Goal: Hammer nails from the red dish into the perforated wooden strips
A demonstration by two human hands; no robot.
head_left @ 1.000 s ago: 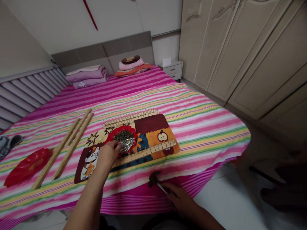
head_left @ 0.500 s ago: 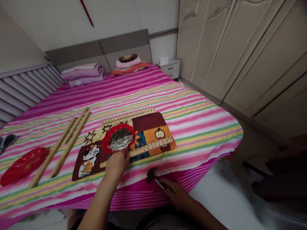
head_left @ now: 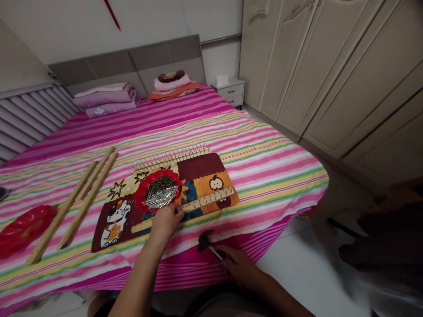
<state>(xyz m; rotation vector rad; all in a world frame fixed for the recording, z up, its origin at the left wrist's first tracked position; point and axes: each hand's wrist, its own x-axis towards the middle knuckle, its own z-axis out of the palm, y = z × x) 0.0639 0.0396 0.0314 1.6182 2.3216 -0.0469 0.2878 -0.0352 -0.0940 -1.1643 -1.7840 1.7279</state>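
My left hand has its fingertips pinched together over the near wooden strip; whatever they hold is too small to make out. Nails stand upright along that strip to the right of the fingers. In my right hand is the handle of a hammer, its dark head low over the near edge of the bed. Just behind my left hand, a red scalloped dish holds a heap of loose nails. Dish and strip rest on a patterned mat with a cat and apples.
A second strip, thick with nails, lies along the mat's far edge. Several bare wooden bars and a red plate are at the left of the striped bed. Folded bedding is by the headboard; wardrobes stand right.
My left hand has shifted slightly right along the near strip, away from the dish's edge, with its fingertips now on the wood. The hammer stays low in my right hand. The view has turned slightly.
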